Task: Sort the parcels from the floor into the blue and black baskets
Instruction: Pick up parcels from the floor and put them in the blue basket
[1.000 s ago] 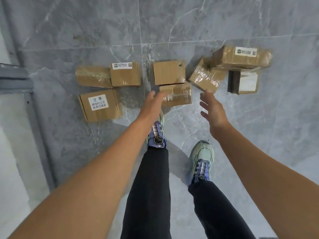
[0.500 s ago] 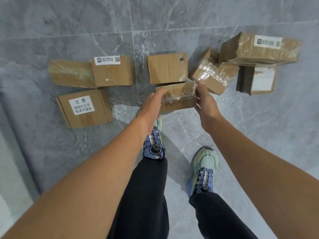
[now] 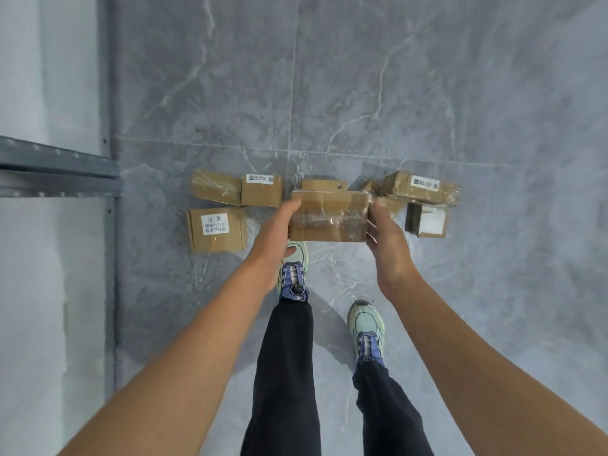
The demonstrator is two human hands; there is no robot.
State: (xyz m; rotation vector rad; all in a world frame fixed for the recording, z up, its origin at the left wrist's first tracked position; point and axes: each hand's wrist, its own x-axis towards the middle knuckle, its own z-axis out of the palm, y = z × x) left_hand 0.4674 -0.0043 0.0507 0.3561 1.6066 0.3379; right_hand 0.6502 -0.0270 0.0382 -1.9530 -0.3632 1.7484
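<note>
The two hands are clamped on one taped parcel [image 3: 329,215]. The left hand [image 3: 274,230] grips its left short end with the thumb over the top edge, and the right hand [image 3: 390,248] curls round its right end. The long axis of the parcel runs from side to side between them, so neither hand is nearer. It hangs in front of the person, over the floor [image 3: 493,274], where the other parcels [image 3: 215,229] lie in a row. The baskets are not in view, so I cannot tell which way it must go.

light: even, soft overhead | shadows: faint | edges: fisheye warp | slight blur
</note>
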